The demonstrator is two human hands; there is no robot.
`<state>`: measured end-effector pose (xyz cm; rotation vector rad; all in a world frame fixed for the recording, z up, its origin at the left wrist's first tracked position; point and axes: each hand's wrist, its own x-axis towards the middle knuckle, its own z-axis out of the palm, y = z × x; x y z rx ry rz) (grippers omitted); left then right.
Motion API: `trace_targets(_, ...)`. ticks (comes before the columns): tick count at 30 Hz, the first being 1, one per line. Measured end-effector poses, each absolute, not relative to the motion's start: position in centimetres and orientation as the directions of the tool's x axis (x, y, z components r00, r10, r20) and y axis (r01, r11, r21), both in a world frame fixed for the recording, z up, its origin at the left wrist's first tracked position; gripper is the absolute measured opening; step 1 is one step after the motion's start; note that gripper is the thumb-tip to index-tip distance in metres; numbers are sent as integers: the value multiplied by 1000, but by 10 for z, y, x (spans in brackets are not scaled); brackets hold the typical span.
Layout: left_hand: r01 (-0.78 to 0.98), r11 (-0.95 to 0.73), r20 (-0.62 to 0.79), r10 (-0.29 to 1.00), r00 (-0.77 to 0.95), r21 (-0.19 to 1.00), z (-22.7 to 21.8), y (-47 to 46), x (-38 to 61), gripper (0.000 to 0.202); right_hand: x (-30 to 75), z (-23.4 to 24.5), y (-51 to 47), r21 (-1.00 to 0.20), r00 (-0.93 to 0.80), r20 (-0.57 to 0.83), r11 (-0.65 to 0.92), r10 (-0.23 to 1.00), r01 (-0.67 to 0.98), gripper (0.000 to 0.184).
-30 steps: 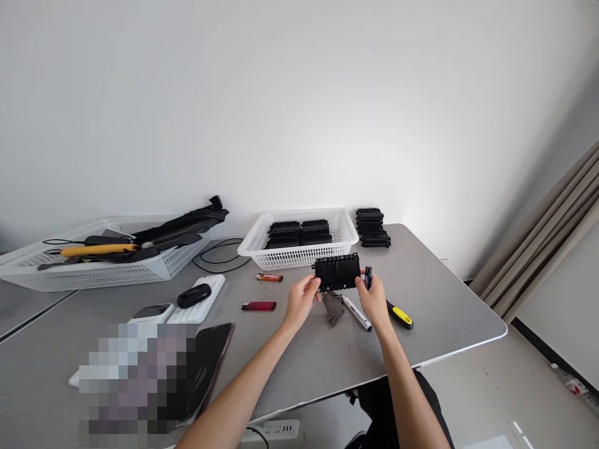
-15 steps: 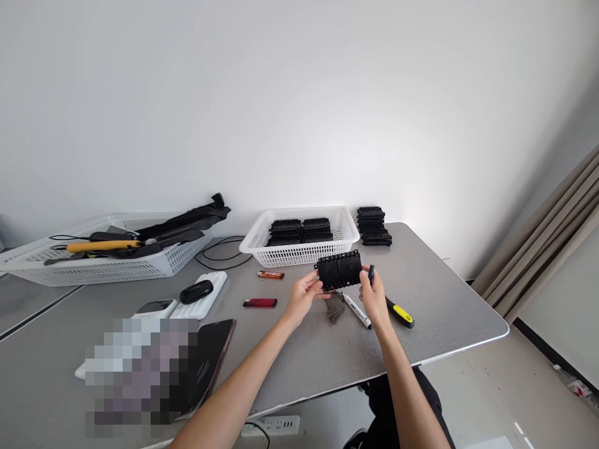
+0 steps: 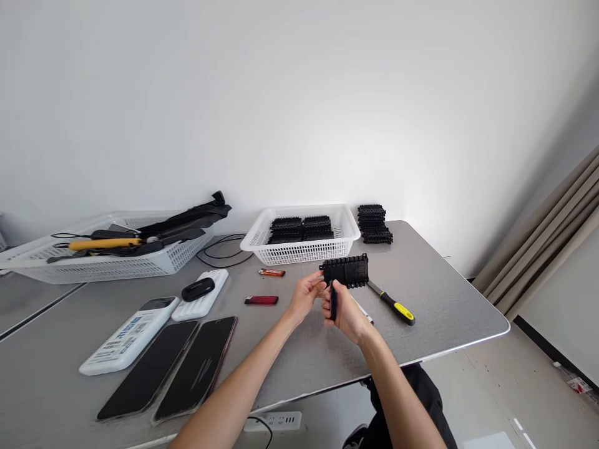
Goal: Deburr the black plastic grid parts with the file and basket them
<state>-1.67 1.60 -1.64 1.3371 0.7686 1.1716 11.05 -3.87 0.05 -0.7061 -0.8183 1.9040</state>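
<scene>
A flat black plastic part with toothed long edges (image 3: 347,272) is held up just over the table. My left hand (image 3: 304,297) pinches it at its left end. A slim dark blue tool (image 3: 332,302) stands upright in the closed fingers of my right hand (image 3: 349,317), close against the part's lower edge. Its working tip is hidden, so I cannot tell whether it touches the part. Partly behind my right hand lies a white marker (image 3: 365,312). To the right rests a file-like tool with a yellow and black handle (image 3: 397,307).
A white basket (image 3: 306,254) of similar black parts stands at the back, beside a stack of them (image 3: 372,223). Two lighters (image 3: 261,300), two phones (image 3: 196,371) and white power banks (image 3: 128,337) lie left. Another basket (image 3: 154,268) holds tools. The table edge (image 3: 458,349) is near.
My right hand has left the part's right end and moved left and down to its lower edge, turning the blue tool. The part has shifted slightly right.
</scene>
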Motion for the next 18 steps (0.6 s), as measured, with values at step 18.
trace_targets(18,-58,-245,249,901,355,968,-22,14,-11,36,114,2,-38,-716,-466,-230,-473,854,-513,35)
